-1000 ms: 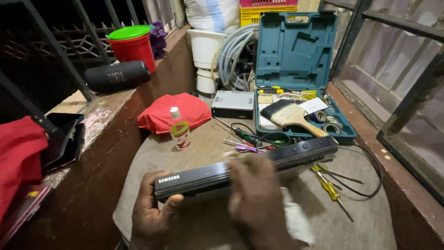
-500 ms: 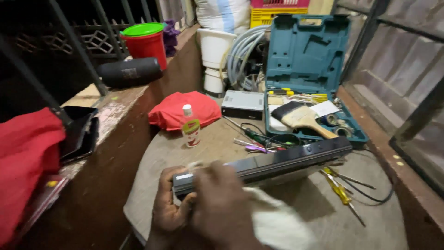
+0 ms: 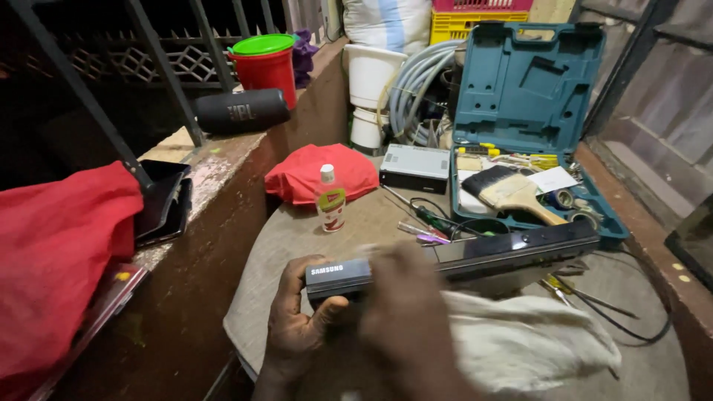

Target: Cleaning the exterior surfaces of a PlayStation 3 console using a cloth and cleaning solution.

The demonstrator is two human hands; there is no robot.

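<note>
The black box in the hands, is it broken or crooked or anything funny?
The long black box looks whole; no cracks or dents show. The left hand grips one end, and the right hand, blurred, holds a white cloth against it. Nothing is spilled.

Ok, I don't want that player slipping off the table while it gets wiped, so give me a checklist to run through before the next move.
1. Left hand grips the near end of the black player: ok.
2. Right hand on the white cloth against the player: cannot tell, it is blurred.
3. Player's far end supported: cannot tell, the underside is hidden.
4. Small bottle upright and apart from the player: ok.
5. Screwdrivers and black cable lie close beside the player: not ok.
</note>
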